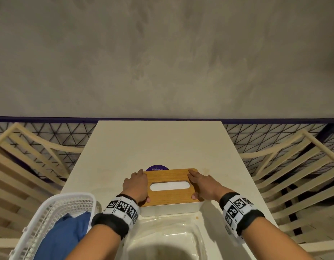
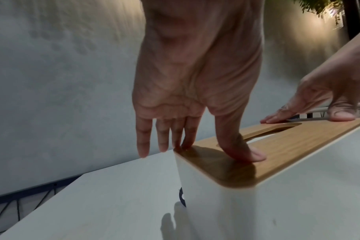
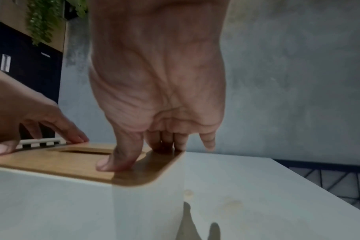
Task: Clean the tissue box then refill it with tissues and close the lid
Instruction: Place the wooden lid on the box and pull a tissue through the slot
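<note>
- Two hands on the wooden lid (image 1: 170,177), which sits flat on the white tissue box (image 1: 171,210), mid bench (image 1: 143,143).
- L hand (image 1: 135,186): grip flat w/ straight fingers, thumb (image 2: 242,149) pressing lid's L end; holds nothing.
- R hand (image 1: 202,184): same on R end, thumb (image 3: 115,160) down.
- White tissue (image 1: 169,185) shows thru slot.
- White basket (image 1: 50,209) w/ blue cloth (image 1: 68,235) near L; clear plastic wrap (image 1: 181,233) in front of box.

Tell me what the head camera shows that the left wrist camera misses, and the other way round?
Head only: the white basket holding a blue cloth, slatted chairs, and white showing through the lid's slot. Left wrist only: the left hand's thumb pressed flat on the wooden lid, and hanging greenery. Both: the left hand and right hand resting on the tissue box.
</note>
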`<state>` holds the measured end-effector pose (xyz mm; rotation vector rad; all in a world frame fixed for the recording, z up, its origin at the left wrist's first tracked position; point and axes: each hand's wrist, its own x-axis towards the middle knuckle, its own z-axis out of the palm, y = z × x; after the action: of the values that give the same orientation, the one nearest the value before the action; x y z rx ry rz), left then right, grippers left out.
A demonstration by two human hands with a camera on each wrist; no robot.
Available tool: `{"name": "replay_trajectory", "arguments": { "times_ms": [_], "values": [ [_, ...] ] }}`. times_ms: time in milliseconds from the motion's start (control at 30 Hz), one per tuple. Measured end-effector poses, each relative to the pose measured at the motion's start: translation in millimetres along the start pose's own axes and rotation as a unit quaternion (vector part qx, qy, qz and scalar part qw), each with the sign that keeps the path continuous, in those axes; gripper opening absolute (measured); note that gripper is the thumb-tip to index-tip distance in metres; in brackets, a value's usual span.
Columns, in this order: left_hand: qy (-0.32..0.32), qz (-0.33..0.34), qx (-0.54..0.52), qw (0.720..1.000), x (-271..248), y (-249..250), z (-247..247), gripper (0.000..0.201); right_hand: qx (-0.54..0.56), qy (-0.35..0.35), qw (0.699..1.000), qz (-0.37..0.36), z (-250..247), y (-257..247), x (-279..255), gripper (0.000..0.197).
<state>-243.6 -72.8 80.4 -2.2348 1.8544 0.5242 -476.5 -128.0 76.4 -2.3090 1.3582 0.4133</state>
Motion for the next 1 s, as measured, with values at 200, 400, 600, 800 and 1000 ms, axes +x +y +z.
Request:
{"name": "replay_trajectory", "arguments": {
  "times_ms": [200, 400, 600, 800, 1000],
  "values": [
    [0.009, 0.018, -0.039, 0.999, -6, -2, -1, 0.079, 0.051, 0.023, 0.998, 0.005, 4, 5, -7, 0.081],
    [0.037, 0.028, -0.191, 0.98, -15, -1, 19, 0.063, 0.075, 0.06, 0.995, 0.004, 0, 11, -16, 0.071],
    [0.068, 0.015, -0.286, 0.956, -16, 3, 29, 0.096, -0.075, 0.145, 0.979, -0.123, -12, -32, 1, 0.027],
    [0.078, 0.015, -0.278, 0.957, -16, 2, 35, 0.1, -0.191, 0.096, 0.954, -0.211, -18, -62, 31, 0.029],
    [0.077, 0.01, -0.274, 0.959, -15, 3, 36, 0.099, -0.211, 0.12, 0.926, -0.29, -15, -62, 47, 0.012]
  ]
}}
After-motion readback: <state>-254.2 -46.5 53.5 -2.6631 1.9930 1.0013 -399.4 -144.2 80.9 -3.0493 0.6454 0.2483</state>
